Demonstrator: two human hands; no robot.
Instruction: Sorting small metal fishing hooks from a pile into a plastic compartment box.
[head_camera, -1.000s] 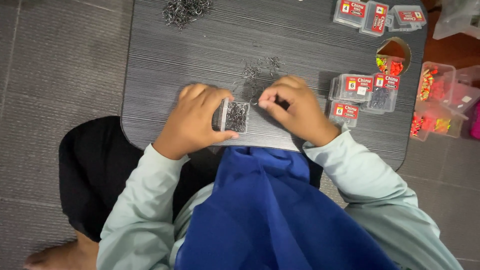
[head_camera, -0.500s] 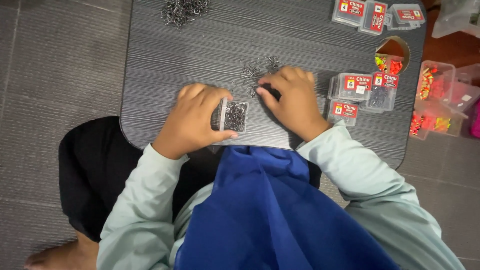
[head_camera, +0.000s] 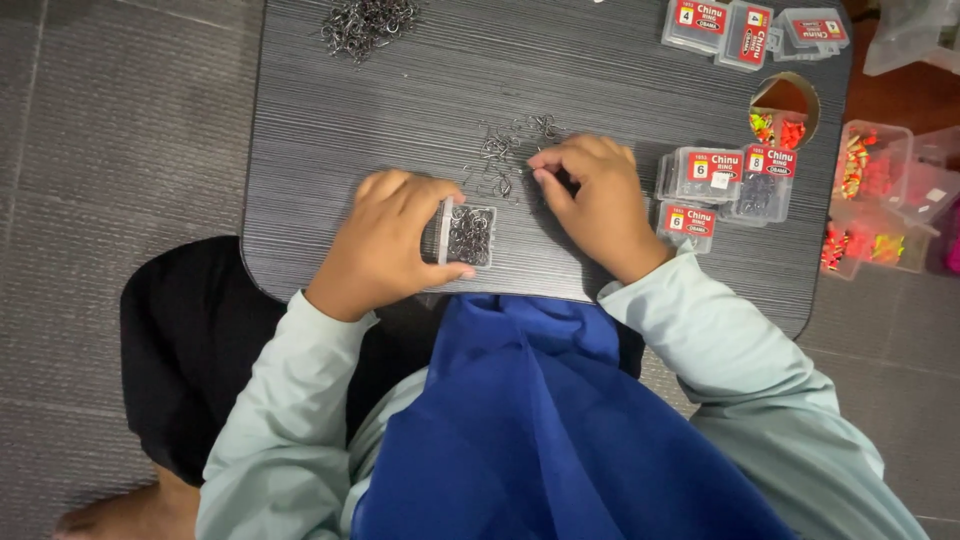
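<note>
Table (head_camera: 330, 150), dark and grained, carries our work: near its front edge our left hand (head_camera: 390, 245) grips a small clear box (head_camera: 470, 235) of hooks, while our right hand (head_camera: 595, 200) pinches at loose hooks (head_camera: 500, 155) just behind it; bare top lies leftward.

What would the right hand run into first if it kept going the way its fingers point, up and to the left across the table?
The right hand has its fingertips at the loose scatter of small metal hooks, so it would likely meet those first. Beyond them the dark table looks bare until the larger hook pile at the far edge.
</note>
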